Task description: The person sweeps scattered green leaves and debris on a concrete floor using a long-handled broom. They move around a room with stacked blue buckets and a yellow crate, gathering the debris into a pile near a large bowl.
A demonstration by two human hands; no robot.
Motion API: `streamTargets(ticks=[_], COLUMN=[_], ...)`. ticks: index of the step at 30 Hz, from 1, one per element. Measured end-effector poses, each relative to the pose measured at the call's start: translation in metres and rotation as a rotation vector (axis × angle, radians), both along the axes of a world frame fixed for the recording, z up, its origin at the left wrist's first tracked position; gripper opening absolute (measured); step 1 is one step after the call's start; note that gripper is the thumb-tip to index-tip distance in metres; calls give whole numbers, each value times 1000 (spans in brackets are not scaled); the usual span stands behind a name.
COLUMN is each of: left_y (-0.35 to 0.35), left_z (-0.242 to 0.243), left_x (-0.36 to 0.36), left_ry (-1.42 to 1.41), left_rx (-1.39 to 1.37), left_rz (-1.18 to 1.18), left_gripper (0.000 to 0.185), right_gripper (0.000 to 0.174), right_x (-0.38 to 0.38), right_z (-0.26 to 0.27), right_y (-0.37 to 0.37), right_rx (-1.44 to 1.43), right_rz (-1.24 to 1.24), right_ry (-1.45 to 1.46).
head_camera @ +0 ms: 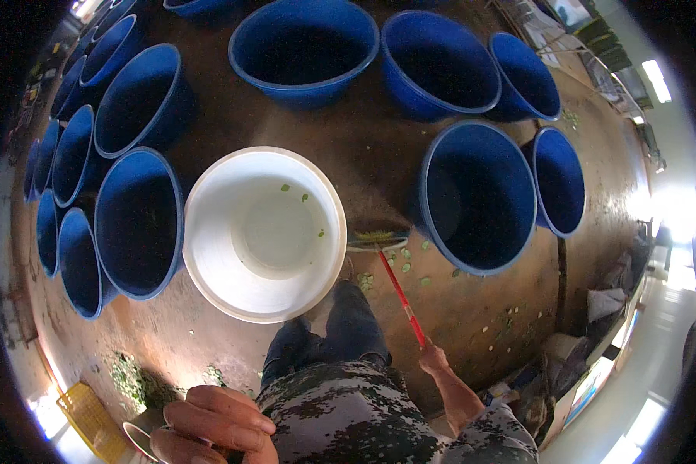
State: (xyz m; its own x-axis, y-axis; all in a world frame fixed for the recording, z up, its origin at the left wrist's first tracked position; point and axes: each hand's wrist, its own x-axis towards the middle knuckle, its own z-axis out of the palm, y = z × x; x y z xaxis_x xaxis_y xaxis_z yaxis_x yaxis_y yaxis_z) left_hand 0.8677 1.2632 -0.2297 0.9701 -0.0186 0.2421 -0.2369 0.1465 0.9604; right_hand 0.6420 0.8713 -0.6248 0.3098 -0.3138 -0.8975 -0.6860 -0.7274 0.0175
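Note:
My right hand [434,358] grips the red handle of a broom [395,283]. The broom's head, with yellowish bristles, rests on the floor between a white plastic tub [220,232] and a blue plastic tub [480,197]. Before my legs stands the white tub, with a few small green leaves on its inner wall and bottom. My left hand [214,426] is raised close to the camera at the lower edge, fingers curled. Whether it holds anything is hidden. Small green leaves [406,261] lie scattered beside the broom's head.
Several more blue tubs [139,223] stand to the left and ahead [304,52]. A pile of green leaves [130,377] lies at the lower left, near a yellow plastic crate [90,420]. Sacks and clutter [606,304] line the right side. A dark groove [561,272] crosses the floor.

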Motion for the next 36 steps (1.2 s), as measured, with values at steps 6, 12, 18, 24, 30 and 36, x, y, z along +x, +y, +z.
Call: streamTargets(ticks=[6,12,18,24,30,36], left_y=[57,49,24,-15,-55,-97], left_z=[95,18,-10,-10,-1,3], left_x=[-45,-103,-143,-166,-187,-213], left_ry=[822,-207,-317,-403,-457,-477], left_rx=[-682,-84,34,43,-28,-71], left_rz=[-143,71,70,-13,-120,-185], left_gripper=[48,49,51,53,55,57], right_gripper=[42,39,48,61,52,38], right_x=[-61,21,56,-120,-251,-265], right_z=[62,-19,-119,-60,39,64], right_y=[40,63,101,92,50,25], right_rx=[-104,-6,-14,-17,5,-43], right_rz=[34,-70,138,-37,-62,-31], right_ry=[-225,-325,-344,-24,21,-227])
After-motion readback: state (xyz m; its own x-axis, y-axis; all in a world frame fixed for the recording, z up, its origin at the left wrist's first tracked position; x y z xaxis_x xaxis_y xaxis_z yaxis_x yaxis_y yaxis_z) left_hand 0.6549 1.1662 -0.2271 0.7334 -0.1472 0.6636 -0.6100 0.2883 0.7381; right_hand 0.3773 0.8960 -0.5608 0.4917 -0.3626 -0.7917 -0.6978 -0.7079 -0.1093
